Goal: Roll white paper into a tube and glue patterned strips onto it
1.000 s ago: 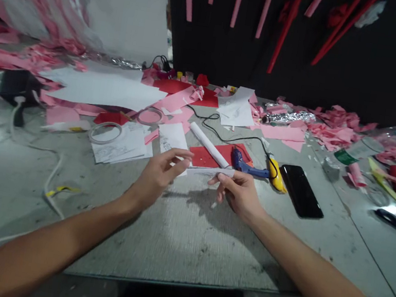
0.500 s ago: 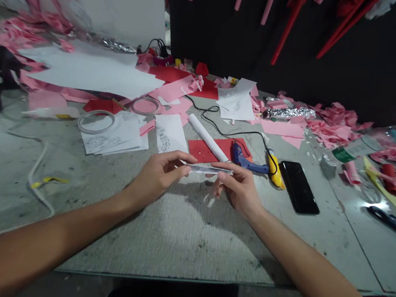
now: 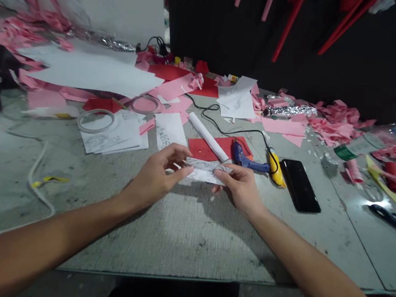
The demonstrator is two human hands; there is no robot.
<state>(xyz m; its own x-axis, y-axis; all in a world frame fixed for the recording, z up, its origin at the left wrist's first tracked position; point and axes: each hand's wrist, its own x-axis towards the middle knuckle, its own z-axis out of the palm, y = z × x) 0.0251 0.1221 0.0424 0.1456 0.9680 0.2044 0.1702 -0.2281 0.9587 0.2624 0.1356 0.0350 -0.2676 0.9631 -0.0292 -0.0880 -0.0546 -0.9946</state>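
Observation:
Between my two hands is a small strip of white paper (image 3: 204, 171) with grey printed marks, its face turned toward me. My left hand (image 3: 163, 170) pinches its left end between thumb and fingers. At the right end, my right hand (image 3: 239, 186) grips it the same way, thumb on top. Just beyond lie a rolled white paper tube (image 3: 209, 138), a red paper sheet (image 3: 200, 149) and a blue glue gun (image 3: 250, 160). A yellow-handled tool (image 3: 276, 169) rests right of the glue gun, beside a black phone (image 3: 300, 185).
Printed sheets (image 3: 118, 137) with a tape roll (image 3: 95, 121) on them lie to the left. Pink paper scraps (image 3: 334, 123) are heaped along the back and right. A white cable (image 3: 39, 160) crosses the left side. A dark-handled tool (image 3: 394, 220) lies far right.
The paper strip has turned from nearly edge-on to showing its printed face. Both hands keep their hold in nearly the same place.

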